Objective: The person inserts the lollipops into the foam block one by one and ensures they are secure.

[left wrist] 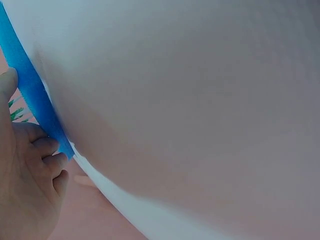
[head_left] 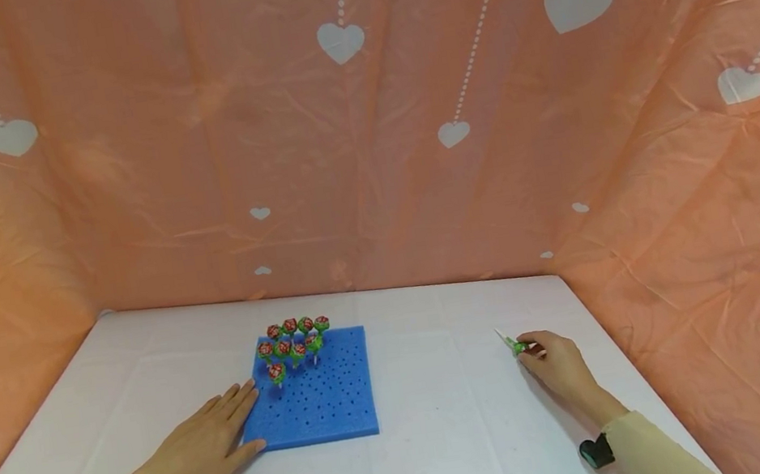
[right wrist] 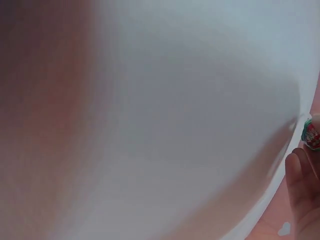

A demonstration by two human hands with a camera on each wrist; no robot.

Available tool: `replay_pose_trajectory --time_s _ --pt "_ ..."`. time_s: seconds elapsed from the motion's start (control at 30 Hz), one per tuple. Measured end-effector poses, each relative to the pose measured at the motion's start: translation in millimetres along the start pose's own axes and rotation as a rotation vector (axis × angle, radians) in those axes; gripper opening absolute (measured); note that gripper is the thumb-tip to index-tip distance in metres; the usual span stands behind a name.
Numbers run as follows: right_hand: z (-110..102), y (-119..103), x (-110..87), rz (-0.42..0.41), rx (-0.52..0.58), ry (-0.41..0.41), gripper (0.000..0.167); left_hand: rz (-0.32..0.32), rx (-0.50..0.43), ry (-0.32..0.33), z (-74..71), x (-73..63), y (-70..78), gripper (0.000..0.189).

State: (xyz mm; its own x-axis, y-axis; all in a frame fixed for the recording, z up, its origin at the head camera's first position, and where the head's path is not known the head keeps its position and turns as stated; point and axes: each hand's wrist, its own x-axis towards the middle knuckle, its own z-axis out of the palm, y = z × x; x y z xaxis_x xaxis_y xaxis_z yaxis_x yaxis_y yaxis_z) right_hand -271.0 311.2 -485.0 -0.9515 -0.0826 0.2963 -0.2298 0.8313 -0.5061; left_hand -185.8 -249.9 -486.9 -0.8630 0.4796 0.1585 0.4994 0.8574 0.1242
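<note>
A blue foam board (head_left: 344, 390) with many small holes lies on the table. Several lollipops (head_left: 283, 349) in red and green wrappers stand upright in its back left part. Along the board's left edge rests my left hand (head_left: 198, 448), its fingers fairly straight and its thumb at the front left corner. The left wrist view shows this hand (left wrist: 32, 185) against the blue edge (left wrist: 42, 107). To the right, apart from the board, my right hand (head_left: 561, 365) pinches a lollipop (head_left: 518, 346) by its wrapped head, white stick pointing away and left. That wrapped head (right wrist: 312, 135) also shows in the right wrist view.
The white tabletop (head_left: 435, 458) spreads around the board. Orange curtains (head_left: 291, 135) with white hearts enclose the back and both sides. A dark round device (head_left: 595, 452) sits at my right wrist, by the beige sleeve (head_left: 652, 454).
</note>
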Motion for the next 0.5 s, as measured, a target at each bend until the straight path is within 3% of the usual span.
replay_pose_trajectory --time_s 0.3,0.5 --pt "-0.7 -6.0 -1.2 -0.026 0.076 0.084 0.027 -0.013 0.005 -0.038 -1.4 1.5 -0.5 0.078" --pt "2.9 -13.8 2.5 -0.091 0.105 0.147 0.028 -0.014 0.005 -0.034 -1.3 0.9 0.6 0.078"
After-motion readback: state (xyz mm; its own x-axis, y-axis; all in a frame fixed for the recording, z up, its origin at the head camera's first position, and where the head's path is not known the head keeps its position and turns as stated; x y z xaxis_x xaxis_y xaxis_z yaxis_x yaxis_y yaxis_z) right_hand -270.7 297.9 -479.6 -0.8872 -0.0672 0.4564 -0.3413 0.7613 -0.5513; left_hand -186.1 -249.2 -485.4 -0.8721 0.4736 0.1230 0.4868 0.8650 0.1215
